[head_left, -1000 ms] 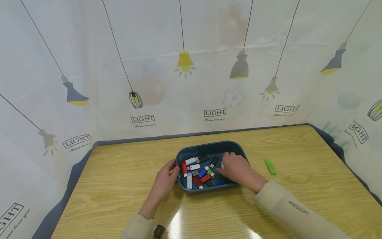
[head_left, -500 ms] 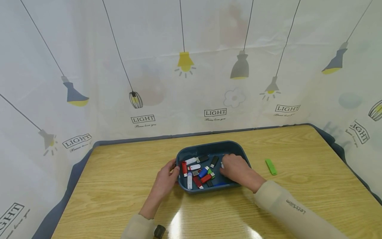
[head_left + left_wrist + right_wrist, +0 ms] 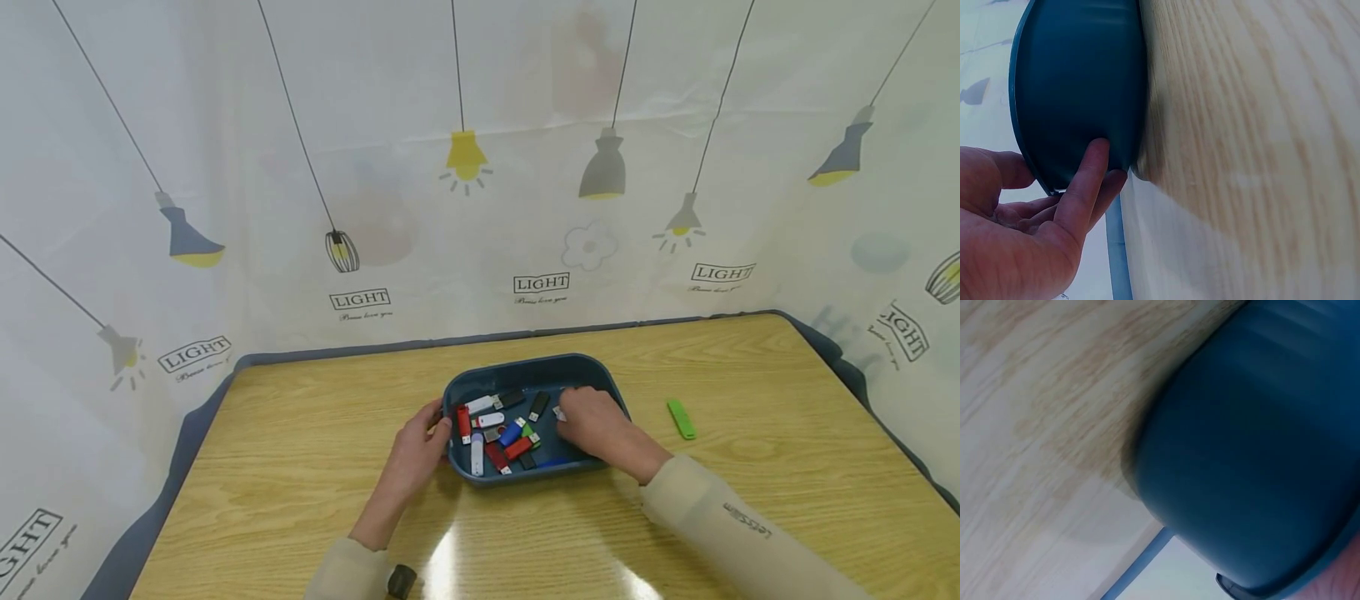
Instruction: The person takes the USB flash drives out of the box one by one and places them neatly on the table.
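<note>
A dark blue plastic tray (image 3: 540, 372) stands on the wooden table with several USB sticks inside, among them a red one (image 3: 464, 424), a blue one (image 3: 512, 432) and a black one (image 3: 538, 406). My left hand (image 3: 415, 450) grips the tray's left end; in the left wrist view the thumb is at the rim and the fingers lie against the outer wall. Inside the tray's right half is my right hand (image 3: 597, 423), fingers curled down and pinching a USB stick, whose metal plug (image 3: 558, 412) shows beside the fingers. Its fingertips are hidden from the head view.
A bright green USB stick (image 3: 681, 419) lies on the wooden table (image 3: 300, 467) to the right of the tray. A white cloth printed with lamps (image 3: 465, 158) hangs behind the table and along both sides.
My right thumb has drawn in toward the fingers, closing on the USB stick at the tray's right side. The left hand and tray stay where they were.
</note>
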`<move>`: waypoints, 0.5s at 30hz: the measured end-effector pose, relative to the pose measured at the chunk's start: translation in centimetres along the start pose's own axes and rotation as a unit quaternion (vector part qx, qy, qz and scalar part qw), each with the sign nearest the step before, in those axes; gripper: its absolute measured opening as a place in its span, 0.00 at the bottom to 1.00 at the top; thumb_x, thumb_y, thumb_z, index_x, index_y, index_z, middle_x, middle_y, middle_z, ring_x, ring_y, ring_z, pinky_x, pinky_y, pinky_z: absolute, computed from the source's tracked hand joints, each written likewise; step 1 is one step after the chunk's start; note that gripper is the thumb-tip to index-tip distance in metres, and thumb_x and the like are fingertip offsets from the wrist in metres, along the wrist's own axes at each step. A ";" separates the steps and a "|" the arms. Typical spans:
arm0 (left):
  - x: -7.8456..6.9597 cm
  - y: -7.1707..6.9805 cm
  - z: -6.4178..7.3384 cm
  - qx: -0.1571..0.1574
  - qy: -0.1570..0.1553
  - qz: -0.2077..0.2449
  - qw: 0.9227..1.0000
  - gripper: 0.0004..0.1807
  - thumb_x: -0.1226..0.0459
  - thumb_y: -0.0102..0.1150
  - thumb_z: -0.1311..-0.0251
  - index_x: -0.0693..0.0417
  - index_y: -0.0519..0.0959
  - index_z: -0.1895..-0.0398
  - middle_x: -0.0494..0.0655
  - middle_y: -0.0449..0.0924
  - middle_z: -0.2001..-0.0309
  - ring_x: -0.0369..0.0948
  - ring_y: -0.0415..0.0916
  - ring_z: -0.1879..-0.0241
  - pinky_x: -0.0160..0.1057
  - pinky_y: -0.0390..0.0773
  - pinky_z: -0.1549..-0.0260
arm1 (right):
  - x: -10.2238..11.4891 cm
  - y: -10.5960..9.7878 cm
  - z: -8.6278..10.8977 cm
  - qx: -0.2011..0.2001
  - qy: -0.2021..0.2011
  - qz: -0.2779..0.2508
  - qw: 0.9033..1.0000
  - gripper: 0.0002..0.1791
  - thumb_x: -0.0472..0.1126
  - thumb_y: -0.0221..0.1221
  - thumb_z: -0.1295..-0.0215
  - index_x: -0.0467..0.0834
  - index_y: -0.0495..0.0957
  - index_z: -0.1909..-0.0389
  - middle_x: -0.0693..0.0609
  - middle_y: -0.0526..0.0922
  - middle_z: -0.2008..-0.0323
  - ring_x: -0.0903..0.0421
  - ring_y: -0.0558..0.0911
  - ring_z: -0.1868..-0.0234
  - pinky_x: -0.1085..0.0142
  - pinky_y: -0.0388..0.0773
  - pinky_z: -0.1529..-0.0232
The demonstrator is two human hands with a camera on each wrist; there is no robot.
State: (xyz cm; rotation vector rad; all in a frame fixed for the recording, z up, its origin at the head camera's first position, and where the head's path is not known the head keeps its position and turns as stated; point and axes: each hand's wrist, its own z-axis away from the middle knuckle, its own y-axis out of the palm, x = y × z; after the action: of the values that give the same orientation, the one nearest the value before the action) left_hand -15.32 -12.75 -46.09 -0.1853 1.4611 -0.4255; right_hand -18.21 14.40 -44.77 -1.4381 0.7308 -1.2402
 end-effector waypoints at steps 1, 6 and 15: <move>0.0 0.0 0.0 0.000 0.000 0.001 1.000 0.26 0.65 0.46 0.20 0.68 0.64 0.25 0.67 0.71 0.31 0.57 0.78 0.40 0.44 0.88 0.57 | 0.0 -0.1 0.1 -0.003 0.002 -0.004 1.000 0.15 0.33 0.63 0.35 0.42 0.71 0.80 0.50 0.70 0.80 0.55 0.69 0.80 0.66 0.64 0.80; 0.0 0.0 0.1 0.001 0.005 0.001 1.000 0.26 0.65 0.45 0.21 0.69 0.64 0.25 0.68 0.71 0.32 0.58 0.78 0.40 0.45 0.88 0.57 | -0.2 -0.8 0.4 -0.024 0.001 -0.017 1.000 0.15 0.34 0.64 0.35 0.42 0.71 0.79 0.50 0.70 0.81 0.56 0.70 0.80 0.66 0.64 0.81; 0.0 0.0 0.1 0.001 0.010 0.000 1.000 0.26 0.65 0.45 0.21 0.70 0.64 0.26 0.69 0.71 0.32 0.60 0.77 0.39 0.46 0.88 0.57 | -0.2 -2.5 1.5 -0.024 0.013 -0.035 0.999 0.10 0.36 0.64 0.33 0.40 0.78 0.74 0.50 0.74 0.75 0.54 0.72 0.76 0.64 0.69 0.76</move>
State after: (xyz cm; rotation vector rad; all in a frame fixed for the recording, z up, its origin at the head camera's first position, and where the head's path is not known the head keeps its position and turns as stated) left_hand -15.25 -12.79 -46.07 -0.1802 1.4794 -0.4304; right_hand -17.34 15.74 -42.31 -1.4996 0.7371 -1.3046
